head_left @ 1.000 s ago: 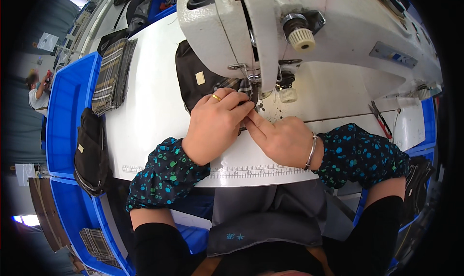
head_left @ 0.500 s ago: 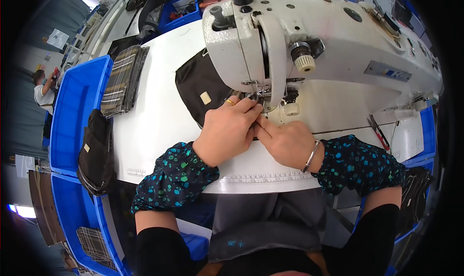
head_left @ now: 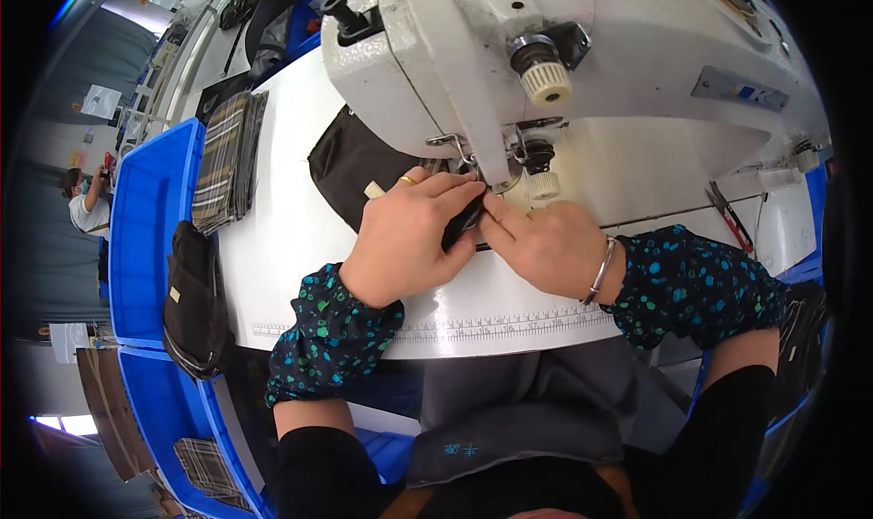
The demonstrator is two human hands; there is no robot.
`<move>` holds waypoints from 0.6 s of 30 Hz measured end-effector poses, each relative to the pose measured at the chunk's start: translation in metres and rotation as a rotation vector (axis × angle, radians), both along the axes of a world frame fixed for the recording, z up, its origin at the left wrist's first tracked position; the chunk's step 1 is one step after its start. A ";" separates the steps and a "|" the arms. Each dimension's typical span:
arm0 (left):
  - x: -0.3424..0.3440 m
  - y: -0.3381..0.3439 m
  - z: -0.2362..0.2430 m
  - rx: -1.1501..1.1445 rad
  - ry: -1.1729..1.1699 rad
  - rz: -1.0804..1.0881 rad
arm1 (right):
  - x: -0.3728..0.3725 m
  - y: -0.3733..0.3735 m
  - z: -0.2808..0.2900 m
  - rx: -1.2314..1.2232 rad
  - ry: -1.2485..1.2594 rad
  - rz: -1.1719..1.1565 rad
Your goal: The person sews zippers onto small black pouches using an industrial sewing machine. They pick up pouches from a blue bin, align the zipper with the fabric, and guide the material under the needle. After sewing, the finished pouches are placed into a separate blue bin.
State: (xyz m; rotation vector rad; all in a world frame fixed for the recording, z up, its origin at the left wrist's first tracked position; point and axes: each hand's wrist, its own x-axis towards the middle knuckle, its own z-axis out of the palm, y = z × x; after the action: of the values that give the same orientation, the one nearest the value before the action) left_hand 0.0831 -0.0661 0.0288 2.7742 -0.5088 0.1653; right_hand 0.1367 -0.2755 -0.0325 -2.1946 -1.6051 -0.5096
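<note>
The sewing machine (head_left: 409, 73) sits higher than half a second ago, its top running out of the frame's upper edge. Left of centre, the tan label (head_left: 374, 190) on the dark cloth (head_left: 350, 160), clear of the left hand (head_left: 400, 241) before, now meets the hand's edge. The left thumb (head_left: 457, 255) has spread, baring a dark fold (head_left: 464, 226) beside the fingers.

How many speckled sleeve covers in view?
2: the left sleeve cover, just behind the left hand, and the right sleeve cover, just behind the right hand. No others visible.
</note>
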 end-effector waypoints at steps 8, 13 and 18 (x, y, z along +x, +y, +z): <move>0.001 -0.002 -0.005 0.000 -0.013 -0.009 | 0.001 0.000 0.000 0.000 -0.007 0.005; 0.000 -0.009 -0.002 0.035 -0.020 0.015 | 0.001 0.002 -0.001 0.007 0.001 0.001; 0.000 -0.013 -0.007 0.010 -0.031 0.033 | 0.003 0.000 -0.001 -0.041 -0.014 -0.036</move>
State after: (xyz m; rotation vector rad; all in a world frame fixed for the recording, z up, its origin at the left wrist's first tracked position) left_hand 0.0835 -0.0792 0.0218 2.7946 -0.4723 0.2146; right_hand 0.1395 -0.2752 -0.0331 -2.2587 -1.5991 -0.5076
